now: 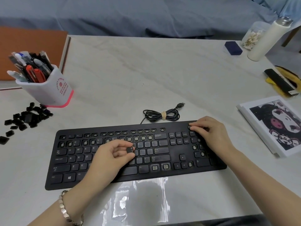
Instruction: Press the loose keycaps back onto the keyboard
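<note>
Pale table (130, 75) is carrying everything: at the left edge loose keycaps (24, 118) are lying in a heap beside a pen holder (48, 90). At lower centre, the left hand (112, 154) is pinching one black keycap (130, 150) over the keyboard (162, 158). The right hand (210, 132) is bending its fingers onto the keyboard's upper right corner; whether it is gripping something, I cannot tell.

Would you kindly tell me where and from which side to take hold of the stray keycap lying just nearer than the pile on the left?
Probably by two opposite side walls, pinched between thumb and forefinger, coming down from above. The keycap is low and squat on the table, so only its sides offer purchase, and it lies apart from the pile, leaving them free.
</note>
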Demonstrator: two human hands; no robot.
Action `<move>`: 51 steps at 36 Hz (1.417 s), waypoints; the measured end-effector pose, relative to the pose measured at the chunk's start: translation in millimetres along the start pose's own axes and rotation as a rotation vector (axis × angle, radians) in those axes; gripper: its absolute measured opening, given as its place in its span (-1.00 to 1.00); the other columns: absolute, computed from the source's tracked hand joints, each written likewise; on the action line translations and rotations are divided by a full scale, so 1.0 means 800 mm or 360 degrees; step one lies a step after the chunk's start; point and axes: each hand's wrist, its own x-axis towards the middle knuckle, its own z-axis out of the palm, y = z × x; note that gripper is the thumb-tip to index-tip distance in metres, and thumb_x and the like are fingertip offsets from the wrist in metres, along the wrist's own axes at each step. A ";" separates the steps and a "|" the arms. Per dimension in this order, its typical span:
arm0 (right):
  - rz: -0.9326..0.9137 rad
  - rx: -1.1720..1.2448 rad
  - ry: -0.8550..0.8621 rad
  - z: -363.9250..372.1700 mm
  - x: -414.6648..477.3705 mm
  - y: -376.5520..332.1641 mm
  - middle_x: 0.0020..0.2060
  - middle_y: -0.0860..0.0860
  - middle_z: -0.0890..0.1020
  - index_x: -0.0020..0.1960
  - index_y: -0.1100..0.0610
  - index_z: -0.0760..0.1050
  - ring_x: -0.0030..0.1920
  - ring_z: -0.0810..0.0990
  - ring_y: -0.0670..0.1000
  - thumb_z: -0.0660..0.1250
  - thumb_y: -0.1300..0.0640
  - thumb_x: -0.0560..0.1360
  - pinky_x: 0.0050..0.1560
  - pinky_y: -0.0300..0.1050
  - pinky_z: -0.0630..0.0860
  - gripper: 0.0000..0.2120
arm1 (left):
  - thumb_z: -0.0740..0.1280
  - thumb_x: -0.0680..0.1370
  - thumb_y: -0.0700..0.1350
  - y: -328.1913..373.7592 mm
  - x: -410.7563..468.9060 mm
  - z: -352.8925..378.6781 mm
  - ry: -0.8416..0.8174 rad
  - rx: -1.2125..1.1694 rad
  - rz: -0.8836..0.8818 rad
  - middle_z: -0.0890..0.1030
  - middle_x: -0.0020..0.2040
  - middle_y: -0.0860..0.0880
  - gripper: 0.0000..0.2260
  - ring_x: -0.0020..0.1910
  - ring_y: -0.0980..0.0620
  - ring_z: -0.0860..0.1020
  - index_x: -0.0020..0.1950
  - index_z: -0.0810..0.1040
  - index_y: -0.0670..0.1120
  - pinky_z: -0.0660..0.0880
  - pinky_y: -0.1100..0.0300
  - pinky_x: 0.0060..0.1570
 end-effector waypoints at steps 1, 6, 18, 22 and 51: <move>0.0004 0.0017 0.0003 0.000 0.000 -0.001 -0.21 -0.05 0.57 -0.13 0.10 0.66 -0.16 0.50 -0.26 0.41 0.24 0.41 -0.14 -0.48 0.34 -0.91 | 0.46 0.38 -0.40 0.000 0.000 0.000 -0.0001 0.0002 0.0002 0.68 -0.15 -0.08 -0.75 -0.21 0.03 0.59 -0.17 0.61 -0.05 0.51 0.43 -0.13; 0.0023 0.0005 -0.0004 0.000 0.000 -0.005 -0.22 -0.08 0.55 -0.11 0.13 0.66 -0.19 0.48 -0.32 0.41 0.25 0.41 -0.15 -0.50 0.32 -0.91 | 0.46 0.37 -0.39 -0.001 0.002 0.000 -0.0003 0.0034 0.0003 0.67 -0.13 -0.12 -0.75 -0.18 -0.01 0.59 -0.17 0.61 -0.04 0.50 0.45 -0.15; 0.0328 -0.0151 -0.0155 -0.010 0.015 -0.024 -0.24 -0.05 0.62 -0.18 0.06 0.64 -0.20 0.53 -0.11 0.41 0.22 0.41 -0.24 -0.52 0.34 -0.92 | 0.46 0.37 -0.41 0.003 0.001 0.004 -0.0010 0.0062 0.0015 0.66 -0.12 -0.16 -0.74 -0.30 0.20 0.55 -0.18 0.61 -0.04 0.45 0.50 -0.20; 0.0402 -0.0132 -0.0220 -0.013 0.018 -0.030 -0.26 -0.03 0.64 -0.19 0.06 0.65 -0.19 0.56 -0.10 0.42 0.21 0.41 -0.24 -0.52 0.35 -0.93 | 0.46 0.37 -0.41 0.003 0.001 0.006 -0.0006 0.0081 0.0022 0.66 -0.11 -0.19 -0.74 -0.33 0.24 0.53 -0.18 0.61 -0.04 0.44 0.51 -0.21; 0.0763 -0.0227 -0.0575 -0.023 0.056 -0.055 -0.39 0.02 0.58 -0.35 0.11 0.56 -0.34 0.54 0.00 0.42 0.32 0.36 -0.17 -0.18 0.51 -0.82 | 0.45 0.37 -0.41 0.005 0.000 0.006 -0.0013 0.0078 0.0048 0.64 -0.08 -0.31 -0.74 -0.29 0.10 0.52 -0.18 0.61 -0.04 0.46 0.49 -0.20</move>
